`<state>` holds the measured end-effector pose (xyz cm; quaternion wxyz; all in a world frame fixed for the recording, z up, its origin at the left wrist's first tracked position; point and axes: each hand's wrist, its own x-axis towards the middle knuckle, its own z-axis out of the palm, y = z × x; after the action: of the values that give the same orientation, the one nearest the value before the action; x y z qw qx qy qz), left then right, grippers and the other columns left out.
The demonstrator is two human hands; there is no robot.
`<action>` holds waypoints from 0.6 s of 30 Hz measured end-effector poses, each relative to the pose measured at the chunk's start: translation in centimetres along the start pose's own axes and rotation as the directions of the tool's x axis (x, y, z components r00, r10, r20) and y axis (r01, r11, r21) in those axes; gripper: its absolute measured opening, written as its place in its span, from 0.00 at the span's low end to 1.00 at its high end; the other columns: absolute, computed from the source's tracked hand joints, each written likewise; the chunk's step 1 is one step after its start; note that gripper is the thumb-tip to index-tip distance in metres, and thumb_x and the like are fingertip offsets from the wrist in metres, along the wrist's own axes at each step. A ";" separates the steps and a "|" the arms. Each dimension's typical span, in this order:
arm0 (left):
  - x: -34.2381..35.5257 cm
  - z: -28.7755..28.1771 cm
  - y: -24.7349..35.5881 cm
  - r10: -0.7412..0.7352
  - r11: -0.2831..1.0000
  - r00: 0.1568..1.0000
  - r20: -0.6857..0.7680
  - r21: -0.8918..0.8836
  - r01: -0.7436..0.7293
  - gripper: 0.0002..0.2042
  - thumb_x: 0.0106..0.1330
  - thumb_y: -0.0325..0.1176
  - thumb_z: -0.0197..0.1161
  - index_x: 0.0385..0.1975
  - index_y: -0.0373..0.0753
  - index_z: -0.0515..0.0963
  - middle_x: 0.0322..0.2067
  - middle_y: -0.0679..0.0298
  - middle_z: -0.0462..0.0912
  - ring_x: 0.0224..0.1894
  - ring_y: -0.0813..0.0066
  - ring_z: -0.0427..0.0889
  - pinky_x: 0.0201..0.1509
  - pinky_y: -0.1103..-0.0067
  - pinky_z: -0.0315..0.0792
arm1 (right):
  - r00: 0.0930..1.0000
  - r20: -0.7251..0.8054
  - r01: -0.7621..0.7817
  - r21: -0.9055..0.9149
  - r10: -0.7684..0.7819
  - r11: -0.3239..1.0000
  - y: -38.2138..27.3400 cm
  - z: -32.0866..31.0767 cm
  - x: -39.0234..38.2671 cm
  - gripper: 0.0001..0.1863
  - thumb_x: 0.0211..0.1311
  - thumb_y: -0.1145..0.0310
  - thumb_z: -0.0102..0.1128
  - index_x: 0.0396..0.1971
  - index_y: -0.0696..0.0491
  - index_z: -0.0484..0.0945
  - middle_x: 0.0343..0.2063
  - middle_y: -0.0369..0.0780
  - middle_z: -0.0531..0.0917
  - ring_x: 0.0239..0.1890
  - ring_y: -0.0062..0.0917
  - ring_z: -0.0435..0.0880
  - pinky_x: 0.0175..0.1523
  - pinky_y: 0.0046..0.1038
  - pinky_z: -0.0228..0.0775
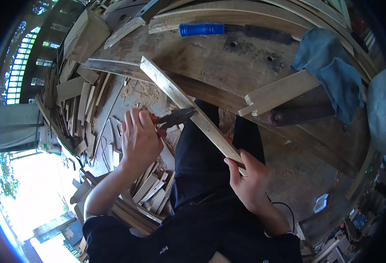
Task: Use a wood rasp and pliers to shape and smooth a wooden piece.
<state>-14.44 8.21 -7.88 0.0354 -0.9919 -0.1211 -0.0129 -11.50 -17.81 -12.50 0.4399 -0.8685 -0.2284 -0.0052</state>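
Note:
A long, thin wooden strip [210,128] slants across the middle, its far end resting over the workbench edge. My right hand [251,175] grips its near end, thumb on top. In my left hand [141,136] is a pair of pliers [175,118] with red handles, fingers wrapped around the grips. The dark jaws meet the strip's left side around its middle; whether they bite on a nail or on the wood is too small to tell.
Across the wooden workbench [193,61] lie a blue-handled tool [201,29], a notched wood piece [280,92] and a blue-grey cloth [329,65]. Stacked offcuts [81,96] stand at left, more scraps [153,188] lie below my left arm. Shavings [142,94] cover the floor.

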 end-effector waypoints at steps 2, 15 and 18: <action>0.2 0.2 -0.8 0.034 0.999 0.999 -0.035 0.038 -0.033 0.14 0.53 0.27 0.63 0.35 0.34 0.66 0.37 0.52 0.70 0.43 0.55 0.72 0.45 0.62 0.66 | 0.997 0.075 -0.010 -0.078 0.016 0.997 -0.3 -0.3 0.0 0.14 0.56 0.66 0.70 0.33 0.60 0.78 0.23 0.42 0.84 0.23 0.31 0.86 0.25 0.25 0.75; 2.2 -0.3 -3.2 0.235 0.972 0.965 -0.116 0.052 -0.231 0.19 0.39 0.23 0.66 0.32 0.38 0.67 0.30 0.60 0.70 0.33 0.60 0.74 0.37 0.68 0.70 | 0.997 0.060 -0.052 -0.008 0.052 0.999 -0.2 -0.3 0.3 0.13 0.55 0.66 0.70 0.33 0.59 0.78 0.24 0.42 0.84 0.24 0.32 0.86 0.25 0.26 0.75; 1.7 -0.9 -2.8 0.243 0.967 0.958 -0.152 0.117 -0.226 0.17 0.43 0.28 0.67 0.32 0.37 0.68 0.33 0.57 0.69 0.37 0.60 0.71 0.37 0.66 0.64 | 0.994 0.095 -0.046 -0.088 0.054 0.995 -0.8 -0.6 0.3 0.12 0.55 0.67 0.70 0.32 0.57 0.78 0.23 0.41 0.84 0.24 0.31 0.86 0.25 0.26 0.75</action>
<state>-13.49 11.25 -6.78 0.0955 -0.9918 0.0004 -0.0849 -11.47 -17.72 -11.46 0.3904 -0.8913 -0.2273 0.0383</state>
